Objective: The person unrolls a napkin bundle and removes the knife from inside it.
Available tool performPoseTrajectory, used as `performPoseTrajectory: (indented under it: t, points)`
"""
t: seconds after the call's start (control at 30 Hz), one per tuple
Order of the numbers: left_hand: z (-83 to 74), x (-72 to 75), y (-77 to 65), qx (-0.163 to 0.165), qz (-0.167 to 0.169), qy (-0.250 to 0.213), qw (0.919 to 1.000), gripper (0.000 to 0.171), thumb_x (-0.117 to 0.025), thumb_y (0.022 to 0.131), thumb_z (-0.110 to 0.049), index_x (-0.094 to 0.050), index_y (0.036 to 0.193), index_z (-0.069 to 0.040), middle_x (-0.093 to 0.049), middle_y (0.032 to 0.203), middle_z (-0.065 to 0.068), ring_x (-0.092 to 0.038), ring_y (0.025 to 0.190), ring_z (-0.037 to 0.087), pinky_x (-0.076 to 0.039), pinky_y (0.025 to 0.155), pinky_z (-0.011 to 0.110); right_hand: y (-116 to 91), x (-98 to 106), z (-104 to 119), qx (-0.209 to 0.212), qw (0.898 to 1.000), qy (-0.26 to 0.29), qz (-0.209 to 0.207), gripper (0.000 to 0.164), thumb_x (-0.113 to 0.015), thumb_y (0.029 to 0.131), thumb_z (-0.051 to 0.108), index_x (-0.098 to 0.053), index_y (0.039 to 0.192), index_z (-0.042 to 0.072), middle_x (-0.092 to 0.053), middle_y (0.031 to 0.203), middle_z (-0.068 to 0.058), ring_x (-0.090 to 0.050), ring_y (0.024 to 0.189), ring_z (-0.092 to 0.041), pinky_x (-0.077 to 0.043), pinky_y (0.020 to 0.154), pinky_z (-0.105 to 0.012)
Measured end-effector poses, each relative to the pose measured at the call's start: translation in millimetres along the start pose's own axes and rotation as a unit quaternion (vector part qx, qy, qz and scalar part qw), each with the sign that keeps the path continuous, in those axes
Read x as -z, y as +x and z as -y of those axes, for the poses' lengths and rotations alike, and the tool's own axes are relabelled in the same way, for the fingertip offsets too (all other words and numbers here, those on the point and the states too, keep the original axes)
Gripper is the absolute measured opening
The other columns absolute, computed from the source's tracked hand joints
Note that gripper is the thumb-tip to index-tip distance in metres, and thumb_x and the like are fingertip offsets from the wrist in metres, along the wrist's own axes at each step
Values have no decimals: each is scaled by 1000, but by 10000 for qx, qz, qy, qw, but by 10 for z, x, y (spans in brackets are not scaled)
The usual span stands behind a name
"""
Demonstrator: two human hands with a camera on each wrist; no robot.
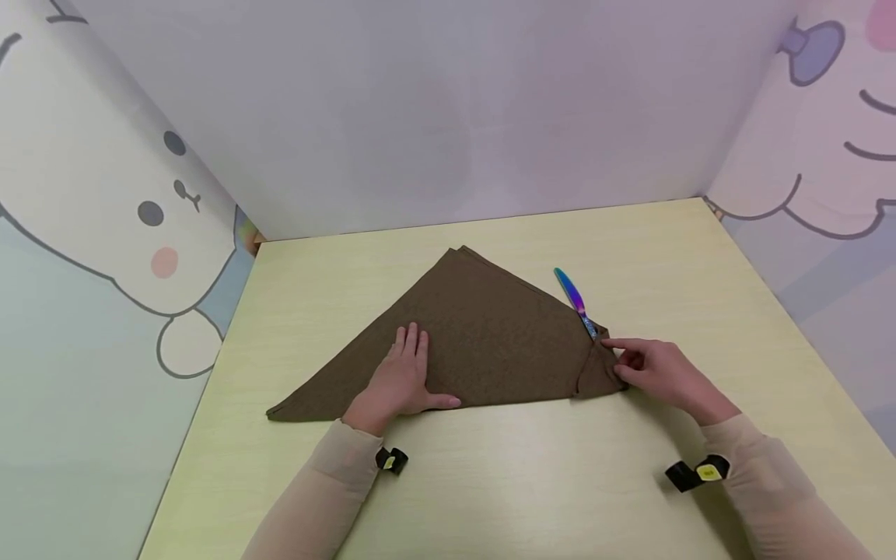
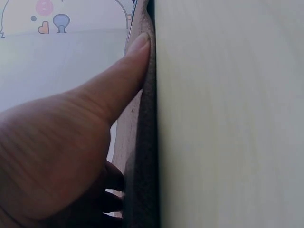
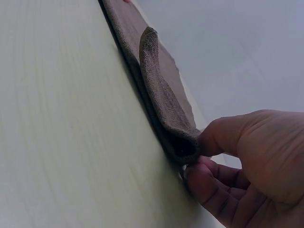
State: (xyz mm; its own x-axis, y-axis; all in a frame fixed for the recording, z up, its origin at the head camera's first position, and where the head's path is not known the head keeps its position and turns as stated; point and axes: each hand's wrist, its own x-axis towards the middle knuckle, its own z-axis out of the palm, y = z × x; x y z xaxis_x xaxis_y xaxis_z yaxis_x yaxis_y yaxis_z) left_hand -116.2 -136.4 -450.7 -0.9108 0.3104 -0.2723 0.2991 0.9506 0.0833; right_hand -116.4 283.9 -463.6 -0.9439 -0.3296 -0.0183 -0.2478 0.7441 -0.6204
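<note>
A brown cloth point(image 1: 490, 334), folded into a triangle, lies on the table with its peak pointing away. My left hand point(image 1: 402, 377) rests flat on its left half, fingers straight, thumb along the near edge. The cloth's right corner is turned inward over the handle of a rainbow-coloured table knife point(image 1: 571, 291). Its blade sticks out past the cloth's upper right edge; the handle's lower end is hidden. At that folded end, my right hand point(image 1: 661, 372) pinches the cloth. In the right wrist view the thumb point(image 3: 221, 135) and fingers grip the rolled fold point(image 3: 185, 147).
The pale wood-grain table point(image 1: 518, 474) carries the cloth. A plain light wall point(image 1: 448, 117) stands along its back edge. Panels with cartoon animals point(image 1: 105, 194) rise at the left and right sides. Each wrist has a black strap-on device point(image 1: 693, 473).
</note>
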Motion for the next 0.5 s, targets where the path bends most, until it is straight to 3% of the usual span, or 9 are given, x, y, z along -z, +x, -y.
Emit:
performPoseTrajectory:
  t: [0.3,0.5]
  points:
    - [2,-7,2,21,48,-2,10000,130,-56,67,-85,-12,152,3,-1,158,24,-1,145,40,-23,113,47,-20,23,49,-5,10000,-64,68,40,-66,87,4,-62,126,3,-60,78,3,-54,66,-10,-45,55,-25]
    - [32,-42,22,-82,-155,-35,9998,130,-58,67,-84,-14,151,5,-4,157,26,-4,144,42,-23,113,46,27,89,168,362,9989,-311,13,36,-68,88,9,-64,124,5,-57,80,4,-50,68,-11,-43,55,-25]
